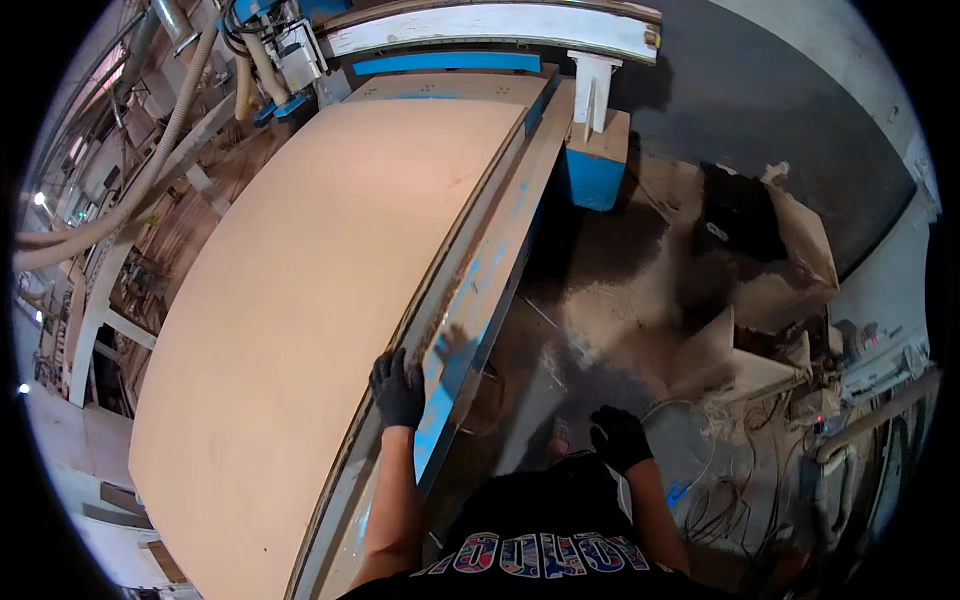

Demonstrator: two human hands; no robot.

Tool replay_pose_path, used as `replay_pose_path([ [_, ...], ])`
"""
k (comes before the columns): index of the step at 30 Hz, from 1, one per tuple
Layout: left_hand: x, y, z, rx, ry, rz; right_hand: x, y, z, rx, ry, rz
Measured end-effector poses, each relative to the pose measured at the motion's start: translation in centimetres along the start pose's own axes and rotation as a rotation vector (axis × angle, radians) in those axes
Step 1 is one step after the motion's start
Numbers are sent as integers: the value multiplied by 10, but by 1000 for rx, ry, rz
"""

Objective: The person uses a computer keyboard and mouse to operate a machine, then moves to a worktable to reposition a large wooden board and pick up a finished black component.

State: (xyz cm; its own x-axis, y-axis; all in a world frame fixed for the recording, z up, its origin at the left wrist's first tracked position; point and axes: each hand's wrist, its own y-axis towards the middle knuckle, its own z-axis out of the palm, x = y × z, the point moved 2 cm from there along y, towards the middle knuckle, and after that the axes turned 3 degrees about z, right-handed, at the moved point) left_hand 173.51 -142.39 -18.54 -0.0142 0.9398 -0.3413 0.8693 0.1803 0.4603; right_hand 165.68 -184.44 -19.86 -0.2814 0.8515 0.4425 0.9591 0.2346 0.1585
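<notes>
My left hand (398,392), in a black glove, rests at the right edge of a large tan wooden board (330,260). Its fingers are slightly bent and apart, touching that edge, and I see no separate object in it. The board lies flat on a long machine bed with a grey and blue side rail (470,300). Also gloved in black, my right hand (620,438) hangs low beside my body over the floor. Its fingers are loosely spread and hold nothing.
A white gantry beam (490,35) crosses the far end of the bed, with a blue block (595,175) below its right post. Open cardboard boxes (735,360) stand on the right, near loose cables (720,510). Hoses (165,150) run along the left.
</notes>
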Motion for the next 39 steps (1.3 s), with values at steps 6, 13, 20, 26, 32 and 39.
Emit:
replay_pose_path([
  [6, 35, 46, 35, 184, 182, -452, -13, 187, -38, 79, -21, -321],
  [13, 32, 104, 81, 277, 342, -716, -13, 366, -40, -54, -109, -458],
  [20, 33, 177, 113, 453, 327, -871, -9, 491, 11, 79, -179, -457],
  [26, 19, 201, 109, 517, 348, -1045, 19, 599, 62, 118, -141, -620],
  [32, 19, 199, 116, 370, 413, -1107, 38, 662, 99, 143, -48, -771],
  [39, 31, 186, 118, 311, 429, -1101, 22, 695, 97, 226, -27, -864],
])
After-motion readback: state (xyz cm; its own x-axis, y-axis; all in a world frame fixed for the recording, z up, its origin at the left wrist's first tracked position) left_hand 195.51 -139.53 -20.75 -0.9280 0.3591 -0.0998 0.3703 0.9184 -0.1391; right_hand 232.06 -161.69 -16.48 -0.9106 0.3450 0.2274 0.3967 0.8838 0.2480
